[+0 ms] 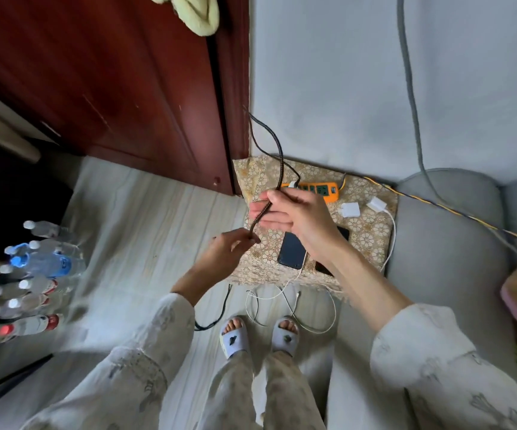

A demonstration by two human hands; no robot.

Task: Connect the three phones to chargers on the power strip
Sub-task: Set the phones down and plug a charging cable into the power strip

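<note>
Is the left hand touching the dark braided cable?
Touching. The head view shows the left hand pinching the dark braided cable near its lower end.

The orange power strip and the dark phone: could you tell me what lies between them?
In the head view, the right hand, holding the dark braided cable.

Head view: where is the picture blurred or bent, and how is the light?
Head view: soft, even light without hard shadows; the bottles at the left edge are smeared; wide-angle bending curves the wardrobe; the braided cable and both hands, left and right, stay fairly sharp.
</note>
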